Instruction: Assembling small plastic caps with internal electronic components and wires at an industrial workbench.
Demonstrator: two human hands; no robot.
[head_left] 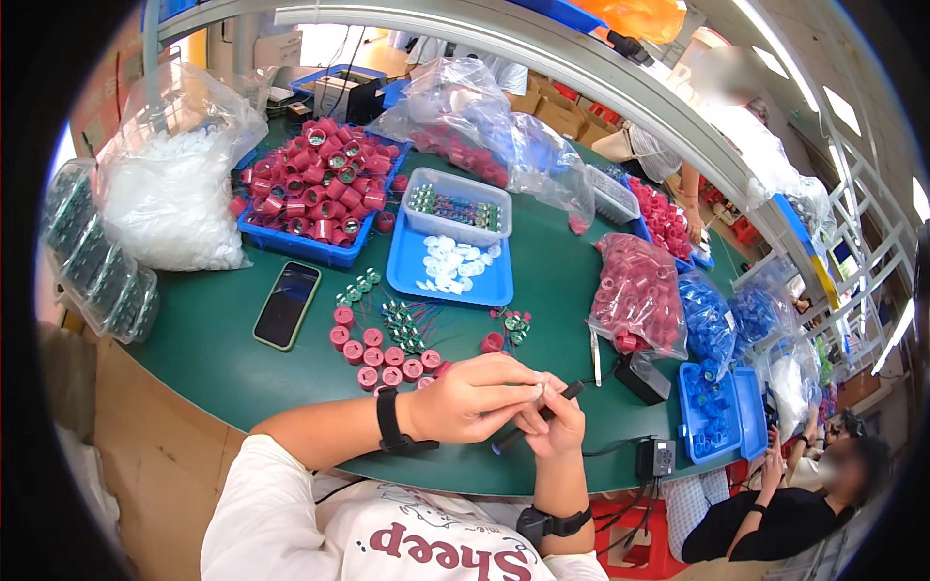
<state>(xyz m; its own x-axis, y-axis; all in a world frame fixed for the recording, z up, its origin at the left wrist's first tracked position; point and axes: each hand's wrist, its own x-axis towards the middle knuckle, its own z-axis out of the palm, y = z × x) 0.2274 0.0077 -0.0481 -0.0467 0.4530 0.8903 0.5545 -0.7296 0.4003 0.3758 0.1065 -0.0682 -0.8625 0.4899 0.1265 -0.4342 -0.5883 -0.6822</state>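
Where left fingers meet right fingers: left pinched, contents hidden; right curled around a black rod, above the tabletop's near edge.
Pink caps: clustered between left wristband and blue tray of white discs.

the tabletop is showing deep green, the heaped housings are glowing raspberry red and their bin is showing blue, the discs are gleaming white, the phone is showing black within a pale green case, the rod-shaped tool is looking black with a blue tip, and the white shirt is bearing maroon lettering
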